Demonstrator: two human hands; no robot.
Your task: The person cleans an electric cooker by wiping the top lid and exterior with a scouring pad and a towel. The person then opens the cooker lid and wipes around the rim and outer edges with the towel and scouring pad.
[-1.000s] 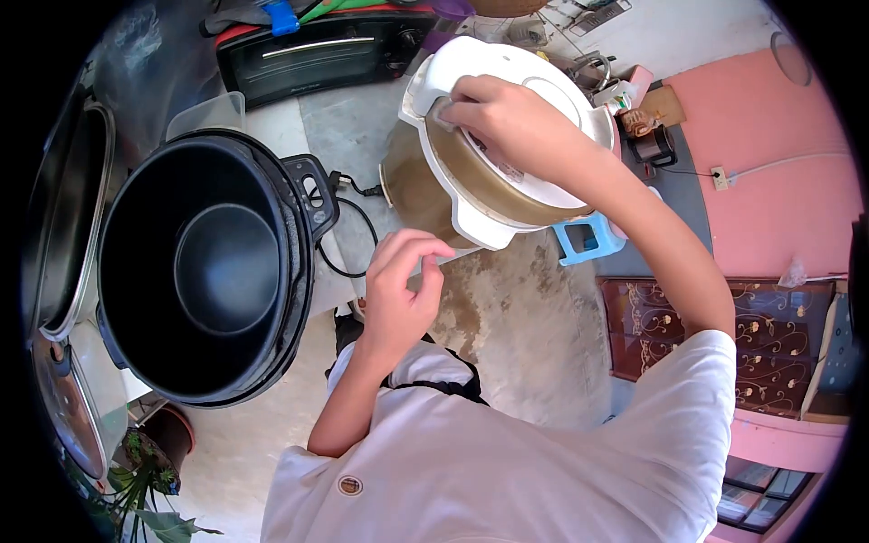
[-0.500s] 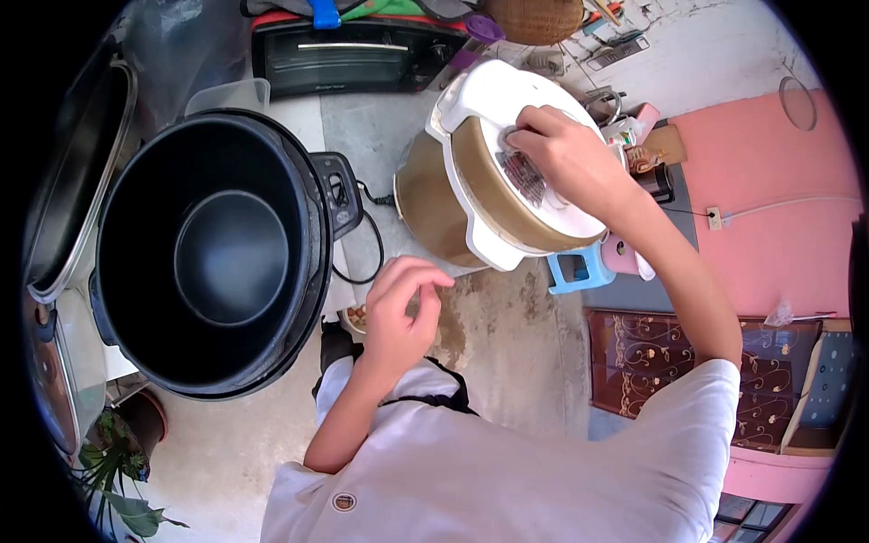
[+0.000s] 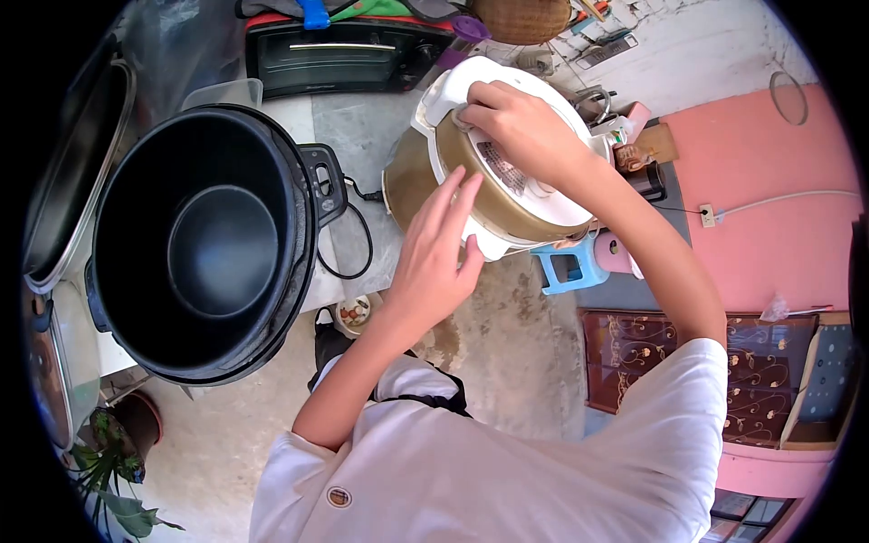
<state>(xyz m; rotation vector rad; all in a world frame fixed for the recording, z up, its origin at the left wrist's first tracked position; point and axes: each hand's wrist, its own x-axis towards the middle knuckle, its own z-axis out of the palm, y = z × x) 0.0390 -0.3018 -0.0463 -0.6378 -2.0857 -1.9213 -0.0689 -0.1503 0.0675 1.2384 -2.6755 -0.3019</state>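
A gold pressure cooker [image 3: 412, 185] with a white lid [image 3: 552, 118] sits at the counter's right. My right hand [image 3: 520, 127] bends over the lid, fingers closed on a small greyish pad or cloth [image 3: 461, 119] pressed to the lid's edge; its exact kind is hard to make out. A printed label [image 3: 501, 169] lies just below that hand. My left hand [image 3: 439, 249] is open with fingers stretched up in front of the cooker's gold band; whether it touches is unclear. Left of it stands a large black pot [image 3: 118, 226], its dark interior facing me.
A toaster oven [image 3: 344, 56] stands behind. A black power cord [image 3: 369, 244] loops between pot and cooker. Pan lids [image 3: 77, 181] lean at far left. A blue stool [image 3: 570, 262], a bowl [image 3: 355, 312] and a potted plant [image 3: 118, 443] are lower down.
My right hand has slid left across the lid to its edge, the greyish thing moving with it. My left hand has risen toward the cooker, its curled fingers now stretched out.
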